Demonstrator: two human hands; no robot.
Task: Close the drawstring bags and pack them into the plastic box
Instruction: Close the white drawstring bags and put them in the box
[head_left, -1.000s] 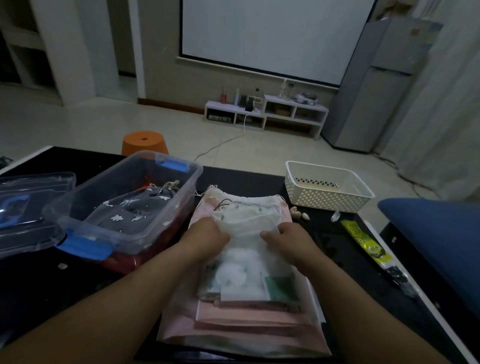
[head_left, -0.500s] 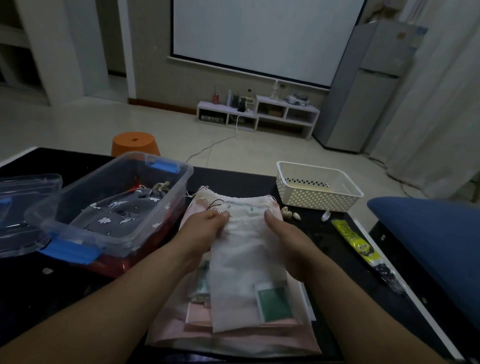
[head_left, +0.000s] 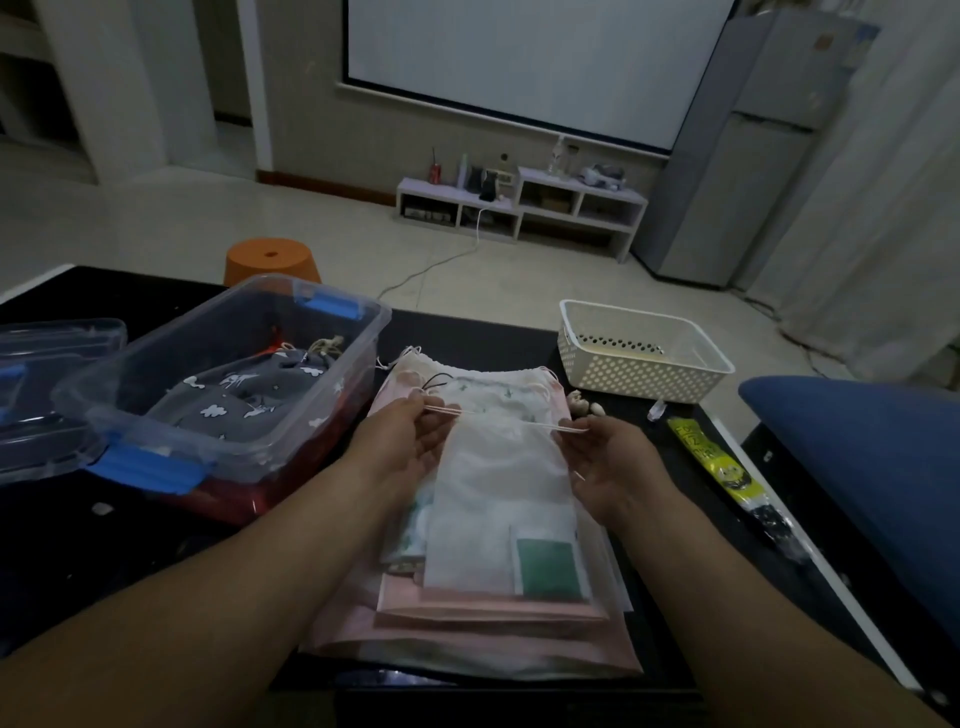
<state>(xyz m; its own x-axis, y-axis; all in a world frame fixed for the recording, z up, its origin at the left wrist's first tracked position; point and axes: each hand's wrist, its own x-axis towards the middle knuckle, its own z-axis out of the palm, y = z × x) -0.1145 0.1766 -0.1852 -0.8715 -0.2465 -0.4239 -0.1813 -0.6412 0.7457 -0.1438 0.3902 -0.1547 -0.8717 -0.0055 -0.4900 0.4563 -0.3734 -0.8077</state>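
Room dim, bluish-grey cast. Brightest area is projector screen (head_left: 519, 57) on far wall: pale, flat, no hard glare. Floor (head_left: 130, 218) is lit softly and evenly. Black table (head_left: 467, 332) swallows detail, near corners almost pure dark. Faint highlights along rim of plastic box (head_left: 332, 299). White bag (head_left: 498, 483) washed out, weave lost; thin drawstring (head_left: 506, 419) barely resolved. Shadows soft, edgeless. Wide-angle bend: fridge (head_left: 769, 145) and curtain (head_left: 883, 208) lean inward. Bottom edge stretched, soft. Fine grain, mild smear throughout.
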